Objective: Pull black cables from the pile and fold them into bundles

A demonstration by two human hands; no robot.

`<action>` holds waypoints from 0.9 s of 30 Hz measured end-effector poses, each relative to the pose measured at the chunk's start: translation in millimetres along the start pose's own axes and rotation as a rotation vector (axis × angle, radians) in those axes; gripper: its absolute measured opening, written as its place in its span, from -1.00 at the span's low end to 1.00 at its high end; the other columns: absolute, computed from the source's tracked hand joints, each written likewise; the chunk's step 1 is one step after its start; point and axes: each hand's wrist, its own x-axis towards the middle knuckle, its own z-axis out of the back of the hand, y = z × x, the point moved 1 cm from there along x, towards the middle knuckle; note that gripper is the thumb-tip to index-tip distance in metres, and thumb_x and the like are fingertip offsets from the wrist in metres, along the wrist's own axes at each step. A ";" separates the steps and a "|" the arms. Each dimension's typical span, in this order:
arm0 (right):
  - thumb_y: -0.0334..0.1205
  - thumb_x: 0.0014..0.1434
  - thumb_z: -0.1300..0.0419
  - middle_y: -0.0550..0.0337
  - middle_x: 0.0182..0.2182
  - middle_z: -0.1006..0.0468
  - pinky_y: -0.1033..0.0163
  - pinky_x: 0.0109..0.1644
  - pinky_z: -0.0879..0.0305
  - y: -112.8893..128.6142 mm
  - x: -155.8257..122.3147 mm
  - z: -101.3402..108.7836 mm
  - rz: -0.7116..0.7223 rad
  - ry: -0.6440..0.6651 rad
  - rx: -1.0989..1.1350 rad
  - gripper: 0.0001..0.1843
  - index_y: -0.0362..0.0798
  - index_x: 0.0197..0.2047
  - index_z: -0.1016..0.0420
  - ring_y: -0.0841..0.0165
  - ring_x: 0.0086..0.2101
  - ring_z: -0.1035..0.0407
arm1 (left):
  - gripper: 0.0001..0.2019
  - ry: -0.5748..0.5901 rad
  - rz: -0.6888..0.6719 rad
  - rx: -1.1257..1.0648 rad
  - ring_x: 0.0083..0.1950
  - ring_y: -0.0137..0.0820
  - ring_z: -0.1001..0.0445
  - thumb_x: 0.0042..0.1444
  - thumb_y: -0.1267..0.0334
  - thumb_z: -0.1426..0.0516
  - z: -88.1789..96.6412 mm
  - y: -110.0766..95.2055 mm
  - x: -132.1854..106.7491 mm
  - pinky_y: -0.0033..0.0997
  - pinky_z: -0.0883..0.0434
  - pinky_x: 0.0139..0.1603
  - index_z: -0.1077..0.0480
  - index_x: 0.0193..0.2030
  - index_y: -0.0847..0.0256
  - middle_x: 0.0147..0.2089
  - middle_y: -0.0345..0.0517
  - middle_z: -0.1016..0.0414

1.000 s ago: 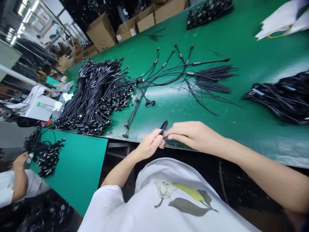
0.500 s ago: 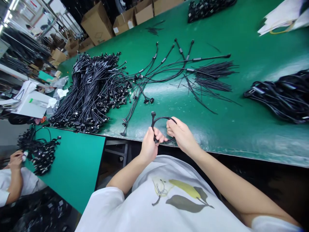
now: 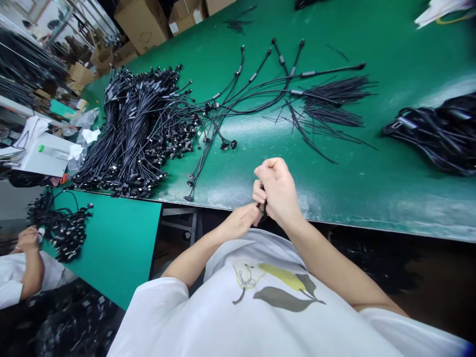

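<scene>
Both my hands meet at the near edge of the green table (image 3: 372, 193), closed round a short black cable (image 3: 263, 208). My right hand (image 3: 277, 191) is a fist on top, and almost all of the cable is hidden inside it. My left hand (image 3: 241, 220) pinches the cable from below and to the left. Only a small dark bit of cable shows between the two hands.
A big heap of black cables (image 3: 141, 129) lies at the left, loose cables and cable ties (image 3: 330, 106) in the middle, another black bundle (image 3: 435, 134) at the right. Cardboard boxes (image 3: 141, 22) stand behind. Another person's hand (image 3: 28, 239) works at a lower green table (image 3: 115, 253).
The cable loop that stood open between my hands half a second ago is now folded into my right fist. My right hand rose over my left, and the view tilted down slightly.
</scene>
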 end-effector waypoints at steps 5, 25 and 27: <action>0.04 0.10 -0.29 0.42 -0.50 -0.15 0.49 -0.70 0.24 6.8 9.0 3.1 -0.097 0.049 0.059 -0.61 -0.01 -0.33 -0.20 0.69 -0.70 0.13 | -0.45 0.021 0.150 -0.467 -0.38 -0.44 -0.28 0.03 -0.31 -0.13 -12.8 -2.8 5.0 -0.41 -0.34 -0.27 -0.36 -0.31 0.25 -0.44 -0.18 -0.29; 0.23 0.06 -0.29 0.42 -0.54 -0.06 0.52 -0.79 0.25 28.5 19.8 19.1 -0.186 0.208 0.131 -0.46 -0.05 -0.43 -0.19 0.69 -0.71 0.22 | -0.78 0.163 0.506 -1.147 -0.54 -0.56 -0.13 0.24 0.20 -0.10 -30.3 -41.8 8.0 -0.59 -0.23 -0.51 -0.40 -0.32 0.34 -0.52 -0.29 -0.03; 0.25 0.07 -0.27 0.41 -0.54 -0.07 0.51 -0.78 0.18 28.4 20.1 21.6 -0.144 0.236 0.081 -0.46 -0.05 -0.44 -0.19 0.68 -0.72 0.19 | -0.82 0.149 0.497 -1.164 -0.54 -0.57 -0.12 0.23 0.24 -0.13 -32.9 -40.7 8.0 -0.59 -0.23 -0.50 -0.39 -0.32 0.32 -0.50 -0.29 -0.04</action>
